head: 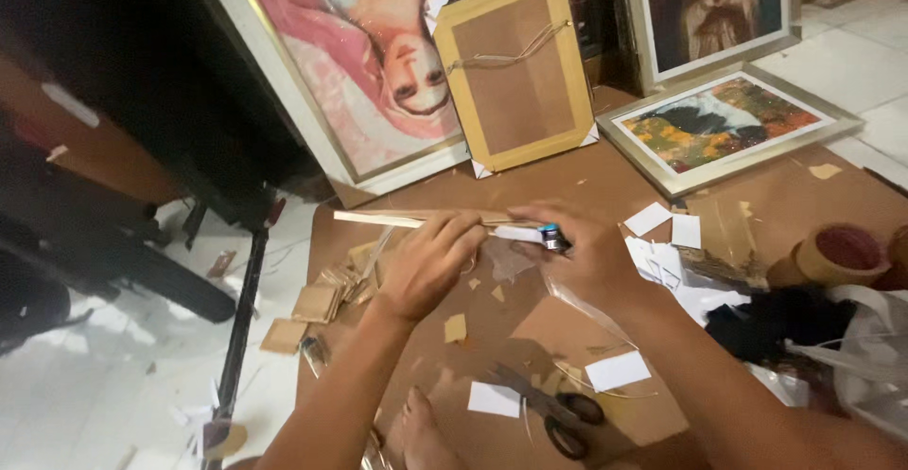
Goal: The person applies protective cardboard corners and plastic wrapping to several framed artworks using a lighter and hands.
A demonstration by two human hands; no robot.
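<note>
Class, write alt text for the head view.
Two hands, left and right, hold a thin wooden strip over a brown board strewn with paper scraps. Scissors lie nearer; framed pictures lean behind.

left hand fingers curled, gripping; right hand pinching, knuckles up

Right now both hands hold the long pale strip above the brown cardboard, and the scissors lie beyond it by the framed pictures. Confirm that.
Not quite. The scissors lie on the near side of the strip, by the person's foot, as the head view shows. Left hand and right hand do hold it above the cardboard.
</note>
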